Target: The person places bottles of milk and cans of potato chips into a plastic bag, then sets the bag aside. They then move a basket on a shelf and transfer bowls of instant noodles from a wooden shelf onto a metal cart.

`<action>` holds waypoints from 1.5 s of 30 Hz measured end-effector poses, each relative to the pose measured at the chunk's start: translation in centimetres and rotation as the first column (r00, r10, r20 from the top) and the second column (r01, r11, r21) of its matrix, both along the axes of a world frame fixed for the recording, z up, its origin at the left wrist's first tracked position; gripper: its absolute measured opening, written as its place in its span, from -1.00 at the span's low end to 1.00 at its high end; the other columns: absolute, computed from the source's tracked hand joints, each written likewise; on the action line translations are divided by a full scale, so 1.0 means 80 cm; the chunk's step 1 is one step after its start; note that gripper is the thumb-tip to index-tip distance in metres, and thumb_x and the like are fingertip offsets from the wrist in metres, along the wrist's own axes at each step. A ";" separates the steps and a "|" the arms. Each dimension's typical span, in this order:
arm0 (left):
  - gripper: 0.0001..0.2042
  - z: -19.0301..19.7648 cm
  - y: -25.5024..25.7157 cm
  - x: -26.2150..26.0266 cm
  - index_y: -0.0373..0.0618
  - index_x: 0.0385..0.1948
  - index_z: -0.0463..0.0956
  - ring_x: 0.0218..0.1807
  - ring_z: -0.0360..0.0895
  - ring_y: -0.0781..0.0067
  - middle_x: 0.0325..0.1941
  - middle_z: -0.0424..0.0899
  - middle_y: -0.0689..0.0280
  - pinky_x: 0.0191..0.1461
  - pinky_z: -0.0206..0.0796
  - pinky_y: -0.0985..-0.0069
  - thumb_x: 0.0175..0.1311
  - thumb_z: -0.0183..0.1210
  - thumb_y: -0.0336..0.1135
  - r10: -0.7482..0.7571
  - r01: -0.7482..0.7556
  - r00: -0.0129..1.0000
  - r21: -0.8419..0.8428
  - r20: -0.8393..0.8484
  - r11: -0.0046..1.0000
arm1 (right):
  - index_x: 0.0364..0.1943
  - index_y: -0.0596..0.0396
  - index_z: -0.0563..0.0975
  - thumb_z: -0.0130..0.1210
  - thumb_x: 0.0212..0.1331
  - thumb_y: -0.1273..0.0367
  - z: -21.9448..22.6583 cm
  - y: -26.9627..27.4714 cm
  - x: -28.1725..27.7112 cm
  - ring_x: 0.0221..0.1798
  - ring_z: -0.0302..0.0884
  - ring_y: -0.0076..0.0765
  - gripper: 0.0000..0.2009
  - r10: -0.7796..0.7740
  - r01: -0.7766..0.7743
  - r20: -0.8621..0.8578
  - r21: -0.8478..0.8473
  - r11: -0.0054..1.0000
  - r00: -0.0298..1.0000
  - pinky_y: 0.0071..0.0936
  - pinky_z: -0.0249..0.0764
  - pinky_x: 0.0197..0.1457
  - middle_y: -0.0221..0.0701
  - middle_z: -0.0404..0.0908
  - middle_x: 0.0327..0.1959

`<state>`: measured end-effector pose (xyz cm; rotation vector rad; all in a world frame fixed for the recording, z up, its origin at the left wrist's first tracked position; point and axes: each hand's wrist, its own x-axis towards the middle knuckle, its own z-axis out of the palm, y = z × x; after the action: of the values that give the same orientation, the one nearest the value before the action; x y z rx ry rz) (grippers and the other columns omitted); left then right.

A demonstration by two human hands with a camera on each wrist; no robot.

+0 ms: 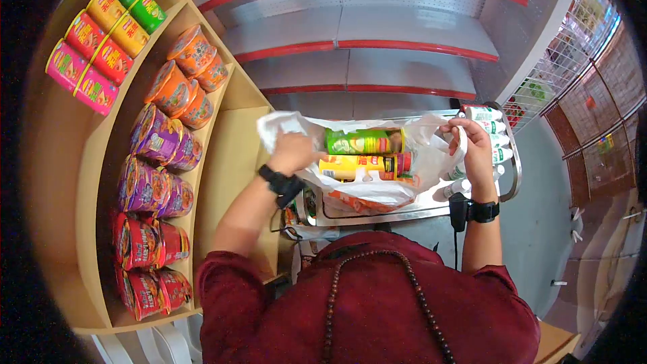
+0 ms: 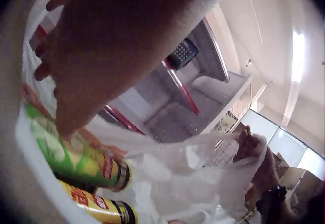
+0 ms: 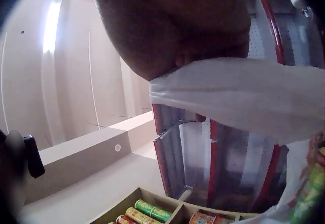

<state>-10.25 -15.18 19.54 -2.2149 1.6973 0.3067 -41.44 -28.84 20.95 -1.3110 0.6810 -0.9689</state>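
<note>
A white plastic bag (image 1: 437,174) stands with its mouth wide on a metal-edged cart (image 1: 502,192). Inside lie a green chip canister (image 1: 357,141) and a yellow chip canister (image 1: 357,166), side by side, with orange packaging showing through the lower wall. My left hand (image 1: 294,153) is at the bag's left side, thumb towards the canisters. In the left wrist view its fingers (image 2: 45,71) are spread apart inside the mouth, above the green canister, with nothing between them. My right hand (image 1: 474,143) grips the bag's right handle and holds it up, stretched taut in the right wrist view.
White bottles (image 1: 499,140) stand at the cart's right end. A wooden shelf (image 1: 232,155) on the left carries chip canisters (image 1: 106,40) and instant noodle tubs (image 1: 145,189). Grey shelving (image 1: 411,30) with red edges rises behind the cart, beside a wire rack (image 1: 539,87).
</note>
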 end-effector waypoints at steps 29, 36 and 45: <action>-0.93 0.078 0.072 0.028 0.00 -0.63 0.42 -0.30 0.41 0.44 -0.51 0.48 0.42 0.17 -0.12 -0.04 -0.20 0.12 -0.40 -0.275 0.369 0.928 -0.721 0.251 0.587 | -0.26 0.18 0.46 -0.09 0.02 0.55 0.021 -0.019 -0.037 -0.28 0.47 -0.48 -0.82 -0.034 0.031 -0.025 -0.096 0.995 0.999 -0.59 0.39 -0.21 -0.34 0.52 -0.30; -0.89 0.041 0.078 0.024 -0.03 -0.51 0.44 -0.20 0.42 0.31 -0.40 0.49 0.30 0.09 -0.02 0.00 -0.14 0.07 -0.35 -0.053 0.156 0.986 -0.761 0.158 0.630 | -0.26 0.14 0.46 -0.10 0.05 0.52 0.008 -0.016 -0.037 -0.29 0.46 -0.55 -0.83 0.017 -0.021 -0.103 -0.041 0.999 0.995 -0.66 0.36 -0.24 -0.41 0.52 -0.32; -0.77 0.012 0.096 0.067 -0.06 -0.19 0.40 -0.34 0.49 0.29 -0.38 0.54 0.20 -0.23 0.31 0.40 0.10 -0.08 -0.34 0.126 -0.465 0.836 -0.566 -0.534 0.681 | -0.21 0.19 0.45 -0.19 0.00 0.59 0.016 -0.008 -0.025 -0.21 0.45 -0.56 -0.74 -0.074 0.066 -0.024 -0.246 0.967 0.997 -0.70 0.31 -0.21 -0.33 0.54 -0.25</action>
<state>-4.93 -7.50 20.47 -3.2186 1.8617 0.3440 -43.46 -29.49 22.22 -1.5307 0.6510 -1.1183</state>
